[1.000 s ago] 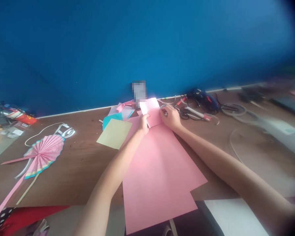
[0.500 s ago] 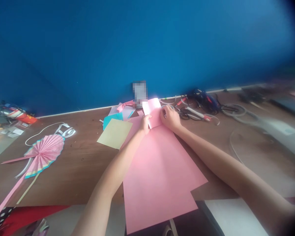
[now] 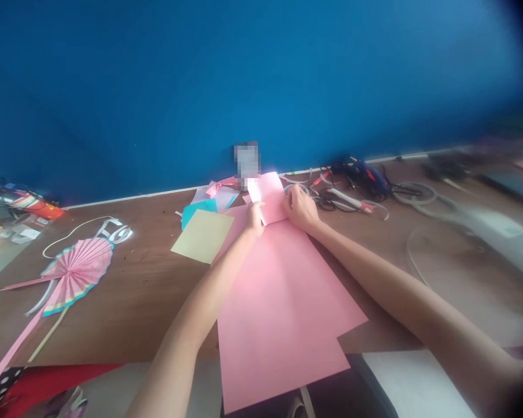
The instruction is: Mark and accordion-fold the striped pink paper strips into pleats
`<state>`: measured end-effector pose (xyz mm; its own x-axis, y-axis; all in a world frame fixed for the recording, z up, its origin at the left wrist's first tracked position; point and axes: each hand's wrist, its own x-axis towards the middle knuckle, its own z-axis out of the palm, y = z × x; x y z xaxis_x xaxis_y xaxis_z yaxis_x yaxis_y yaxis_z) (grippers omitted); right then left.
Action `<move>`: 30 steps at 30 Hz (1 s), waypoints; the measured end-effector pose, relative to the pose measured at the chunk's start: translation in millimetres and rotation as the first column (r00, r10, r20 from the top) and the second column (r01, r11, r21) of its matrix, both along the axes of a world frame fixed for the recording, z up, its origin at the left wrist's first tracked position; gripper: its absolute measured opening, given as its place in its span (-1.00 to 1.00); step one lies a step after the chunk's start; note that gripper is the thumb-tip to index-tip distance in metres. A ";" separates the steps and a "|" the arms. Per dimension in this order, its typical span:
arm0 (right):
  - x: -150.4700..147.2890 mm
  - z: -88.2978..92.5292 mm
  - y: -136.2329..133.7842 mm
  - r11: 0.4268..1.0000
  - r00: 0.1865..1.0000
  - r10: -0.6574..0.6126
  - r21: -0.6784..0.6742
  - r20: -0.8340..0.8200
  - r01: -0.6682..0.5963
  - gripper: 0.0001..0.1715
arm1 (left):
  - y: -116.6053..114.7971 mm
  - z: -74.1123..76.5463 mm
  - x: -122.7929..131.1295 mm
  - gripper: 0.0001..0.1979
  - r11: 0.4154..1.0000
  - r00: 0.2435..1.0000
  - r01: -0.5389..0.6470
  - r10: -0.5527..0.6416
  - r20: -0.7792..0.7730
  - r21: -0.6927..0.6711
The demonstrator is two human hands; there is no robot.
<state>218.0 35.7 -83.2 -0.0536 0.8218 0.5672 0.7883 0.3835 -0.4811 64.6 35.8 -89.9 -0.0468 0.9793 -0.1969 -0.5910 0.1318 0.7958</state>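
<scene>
A small folded piece of pink paper (image 3: 272, 196) is held upright between my hands, with a pale strip along its left side. My left hand (image 3: 255, 217) closes on its lower left edge, thumb on the near face. At the right edge, my right hand (image 3: 301, 207) has its fingers curled against the paper. Below both hands, a large pink sheet (image 3: 283, 302) lies on the table, its near end hanging over the front edge. A pale yellow sheet (image 3: 203, 235) is left of my left hand, partly over a turquoise sheet (image 3: 197, 210).
A pleated pink paper fan (image 3: 82, 267) with turquoise edging rests at the left of the brown table (image 3: 157, 307), near a curled white strip (image 3: 119, 233). Cables and a soldering iron-like tool (image 3: 348, 199) lie at the back right. A blue wall (image 3: 200, 87) rises behind.
The small pink paper has turned slightly in my hands, so its pale left strip now looks narrower and more distinct. Both hands stay in nearly the same place.
</scene>
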 end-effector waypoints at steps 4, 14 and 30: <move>2.9 4.0 0.9 0.999 0.995 -0.037 -0.027 -0.090 0.035 -0.92 | 0.2 0.0 -0.7 -0.73 0.999 1.000 0.021 -0.022 0.021 0.024; 0.7 5.3 -2.8 0.993 0.992 0.119 0.033 -0.046 -0.117 -0.84 | -2.3 5.5 1.3 -0.76 0.999 0.999 0.029 -0.029 0.015 0.016; -1.0 9.2 -5.4 0.987 0.999 -0.029 -0.157 0.020 0.032 -0.80 | -9.3 11.0 2.6 -0.70 0.990 0.991 0.116 -0.110 -0.071 0.082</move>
<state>216.9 30.3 -74.0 -0.0356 0.9023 0.4296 0.8073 0.2793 -0.5198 67.2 26.5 -78.9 0.0551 0.9921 -0.1123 -0.5215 0.1245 0.8441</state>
